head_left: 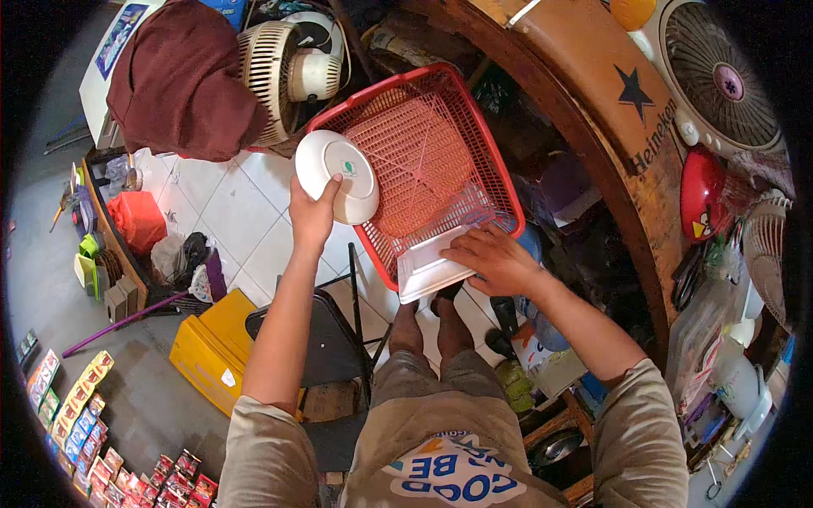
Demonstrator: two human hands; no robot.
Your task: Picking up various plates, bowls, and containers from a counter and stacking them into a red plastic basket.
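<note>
My left hand grips the rim of a white plate, whose underside with a small green mark faces up. The plate overlaps the left edge of a red plastic basket. Over the basket's near right corner, my right hand is on a white rectangular tray, fingers across its side. A clear plastic piece lies beside the tray, partly hidden. Inside the basket is an orange-red slatted round thing, possibly a fan grille or colander.
A beige electric fan and maroon cloth are beyond the basket, at left. A curved wooden counter runs along the right. A black folding chair and yellow plastic box stand at my left. White tiles cover the floor.
</note>
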